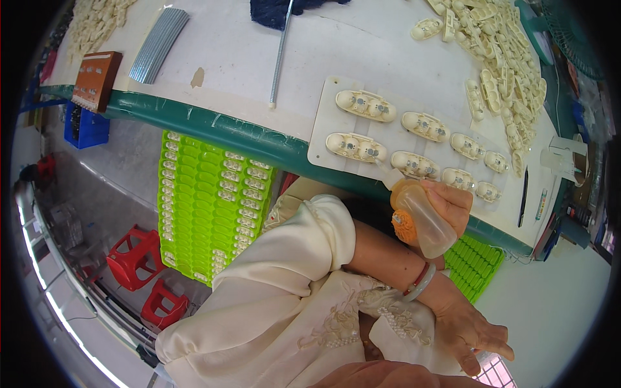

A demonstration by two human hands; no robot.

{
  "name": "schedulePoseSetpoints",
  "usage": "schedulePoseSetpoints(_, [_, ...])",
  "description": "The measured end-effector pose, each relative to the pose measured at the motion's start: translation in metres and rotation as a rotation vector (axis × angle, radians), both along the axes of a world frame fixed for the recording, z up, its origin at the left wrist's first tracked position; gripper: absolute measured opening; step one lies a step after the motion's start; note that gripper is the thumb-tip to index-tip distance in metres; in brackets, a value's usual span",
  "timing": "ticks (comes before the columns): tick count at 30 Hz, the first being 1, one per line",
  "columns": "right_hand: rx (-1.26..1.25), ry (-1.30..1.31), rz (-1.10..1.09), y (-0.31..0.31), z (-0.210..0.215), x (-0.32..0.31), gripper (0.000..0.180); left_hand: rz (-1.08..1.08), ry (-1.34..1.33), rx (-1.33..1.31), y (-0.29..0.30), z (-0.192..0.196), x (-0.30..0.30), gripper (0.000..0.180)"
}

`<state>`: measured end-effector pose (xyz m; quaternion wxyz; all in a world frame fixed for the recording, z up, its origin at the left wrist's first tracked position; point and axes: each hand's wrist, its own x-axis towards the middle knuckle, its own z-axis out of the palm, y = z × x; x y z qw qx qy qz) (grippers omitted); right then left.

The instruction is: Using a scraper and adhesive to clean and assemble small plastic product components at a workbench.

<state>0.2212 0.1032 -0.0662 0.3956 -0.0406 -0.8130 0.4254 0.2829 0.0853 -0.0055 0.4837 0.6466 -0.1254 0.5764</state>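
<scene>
A translucent squeeze bottle [432, 223] with a narrow pale nozzle is gripped by my right hand [451, 202], its fingers wrapped round the side. Tilted, the bottle points its tip at the near-left cream oval part [356, 147]; whether they touch I cannot tell. An orange lumpy piece [405, 226] shows against the bottle's side. Pairs of cream oval parts with small metal bits inside sit in two rows on a white board [321, 126]. My left arm, with a bangle and a red band, crosses in front of my body. My left hand [469, 333] hangs below the table, fingers spread, holding nothing.
Loose cream parts [504, 84] are heaped at the table's right. Silvery strips [158, 45], a brown box [97, 81] and a thin rod [279, 61] lie leftward. Green trays [200, 200] stand below the padded green edge [213, 132]. Red stools [132, 258] are on the floor.
</scene>
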Motion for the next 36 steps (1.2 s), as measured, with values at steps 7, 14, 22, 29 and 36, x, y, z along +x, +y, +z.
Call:
schedulePoseSetpoints(7, [-0.027, 0.028, -0.081, 0.002, -0.009, 0.011, 0.031, -0.102, 0.045, -0.057, -0.001, 0.006, -0.005, 0.082])
schedulePoseSetpoints(14, [0.003, -0.036, -0.097, 0.001, -0.008, 0.011, 0.03, -0.103, 0.05, -0.087, 0.0, 0.002, -0.008, 0.083])
schedulePoseSetpoints(22, [0.065, -0.003, -0.087, -0.001, -0.005, 0.003, 0.034, 0.012, -0.028, -0.002, -0.004, 0.0, 0.004, 0.086])
schedulePoseSetpoints(29, [0.083, 0.083, -0.126, 0.021, -0.017, 0.034, 0.035, -0.017, 0.024, -0.024, -0.008, 0.001, -0.008, 0.088])
schedulePoseSetpoints(36, [0.179, -0.088, -0.18, 0.023, -0.012, 0.044, 0.031, -0.015, 0.011, -0.051, -0.007, -0.003, 0.006, 0.093])
